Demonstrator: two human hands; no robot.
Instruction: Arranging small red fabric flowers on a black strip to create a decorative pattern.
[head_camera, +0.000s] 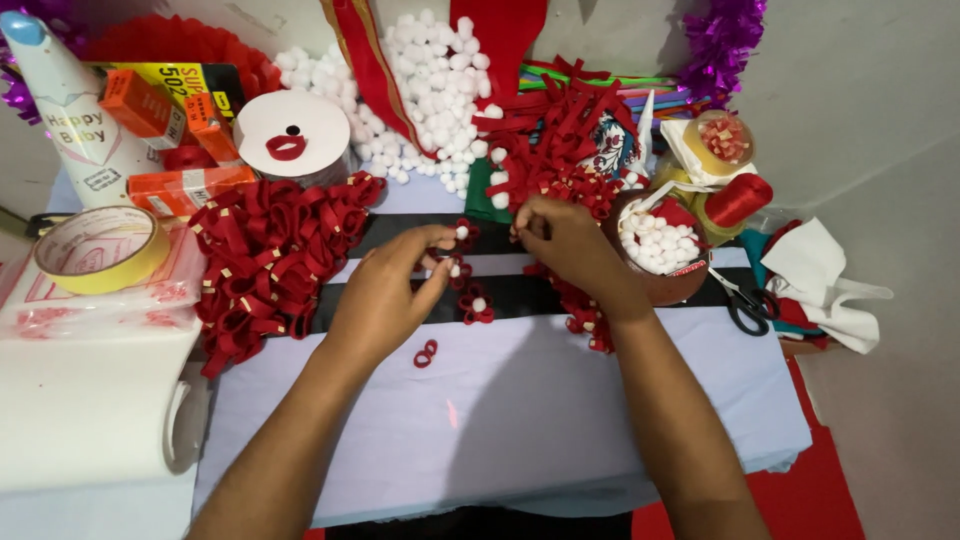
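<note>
The left hand (385, 295) pinched a small red ribbon bow (452, 268) with a white pom-pom between narrow fingers, above the striped tabletop (500, 400). The right hand (565, 240) had its fingers closed on another bow (520, 228), beside a bowl of white pom-poms (660, 250).

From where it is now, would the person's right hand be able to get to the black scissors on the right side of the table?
Probably yes. The right hand is busy at a red ribbon piece, but the black scissors lie in the open just right of the bowl of white pompoms, with nothing on them; the hand would only need to pass that bowl.
</note>
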